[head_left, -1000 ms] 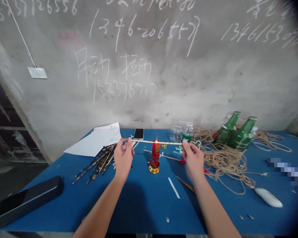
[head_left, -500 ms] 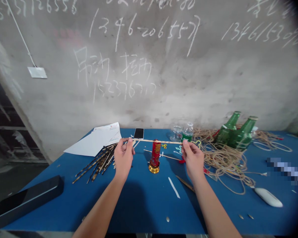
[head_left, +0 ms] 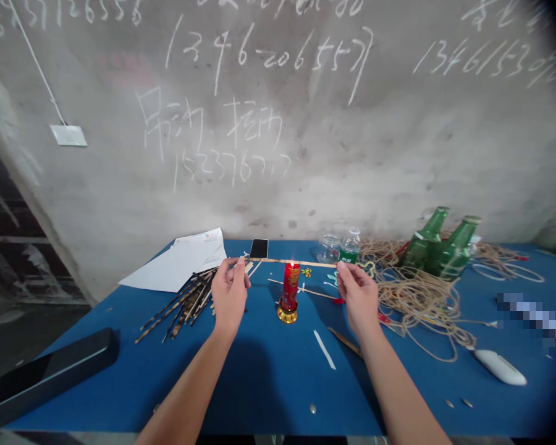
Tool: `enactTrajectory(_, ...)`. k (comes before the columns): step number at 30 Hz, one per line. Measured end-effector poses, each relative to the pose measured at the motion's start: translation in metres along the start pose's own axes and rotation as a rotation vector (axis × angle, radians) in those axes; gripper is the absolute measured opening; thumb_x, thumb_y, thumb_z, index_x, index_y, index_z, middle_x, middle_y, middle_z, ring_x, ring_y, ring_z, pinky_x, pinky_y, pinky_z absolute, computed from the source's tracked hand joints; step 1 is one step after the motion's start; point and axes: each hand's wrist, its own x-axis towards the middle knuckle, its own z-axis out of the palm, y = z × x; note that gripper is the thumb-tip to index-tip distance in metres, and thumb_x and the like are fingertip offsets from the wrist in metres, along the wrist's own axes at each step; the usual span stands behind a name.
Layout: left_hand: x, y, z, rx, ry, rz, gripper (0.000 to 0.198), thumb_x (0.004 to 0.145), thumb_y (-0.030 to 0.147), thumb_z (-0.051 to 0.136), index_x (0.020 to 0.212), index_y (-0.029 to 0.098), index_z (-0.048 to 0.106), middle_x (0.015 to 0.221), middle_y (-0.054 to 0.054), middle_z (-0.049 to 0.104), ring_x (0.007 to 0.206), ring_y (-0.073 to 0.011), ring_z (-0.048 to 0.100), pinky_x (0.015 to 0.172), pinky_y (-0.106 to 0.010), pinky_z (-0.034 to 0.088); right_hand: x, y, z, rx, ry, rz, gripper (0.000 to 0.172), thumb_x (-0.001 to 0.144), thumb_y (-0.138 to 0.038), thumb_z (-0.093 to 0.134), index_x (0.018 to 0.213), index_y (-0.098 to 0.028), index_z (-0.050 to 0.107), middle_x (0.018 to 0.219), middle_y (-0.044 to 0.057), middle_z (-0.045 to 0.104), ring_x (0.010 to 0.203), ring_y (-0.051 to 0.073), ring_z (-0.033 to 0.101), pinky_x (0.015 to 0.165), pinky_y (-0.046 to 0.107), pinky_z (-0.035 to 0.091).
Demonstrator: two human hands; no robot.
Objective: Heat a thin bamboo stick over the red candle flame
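A thin bamboo strip (head_left: pixel 322 264) stretches level between my two hands. My left hand (head_left: pixel 230 290) pinches its left end and my right hand (head_left: pixel 359 293) pinches its right end. The strip's middle lies at the flame of a red candle (head_left: pixel 291 287), which stands upright in a gold holder (head_left: pixel 287 316) on the blue table (head_left: pixel 269 383). Dark patches show on the left half of the strip. Beside my left hand lies a bundle of scorched strips (head_left: pixel 185 306). A thin stick (head_left: pixel 317 293) with a red tip lies behind the candle.
Green bottles (head_left: pixel 454 250) and tangled cord (head_left: pixel 417 303) occupy the right side. White papers (head_left: pixel 176 262) and a phone (head_left: pixel 259 248) lie at the back. A dark long box (head_left: pixel 50 374) sits front left. A white strip (head_left: pixel 324 350), a pointed tool (head_left: pixel 345 342) and a white mouse-shaped object (head_left: pixel 500 367) lie nearer me.
Both hands have shifted slightly left with the bamboo strip. The candle's flame now shows in front of the strip, and dark patches are visible along its left half.
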Motion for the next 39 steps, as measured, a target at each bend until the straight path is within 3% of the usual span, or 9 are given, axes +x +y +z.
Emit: enactTrajectory(39, 0.0018, -0.0055, -0.0010, 0.082, -0.071, 0.021, 0.038, 0.096, 0.058, 0.064, 0.097, 0.020, 0.067, 0.058, 0.004, 0.055, 0.044, -0.0096, 0.043, 0.042, -0.020, 0.032, 0.0011, 0.0021, -0.0020, -0.022, 0.003, -0.014, 0.044, 0.077, -0.058, 0.088, 0.076, -0.019, 0.068, 0.062, -0.004, 0.051, 0.051, 0.009, 0.036, 0.043, 0.023, 0.023)
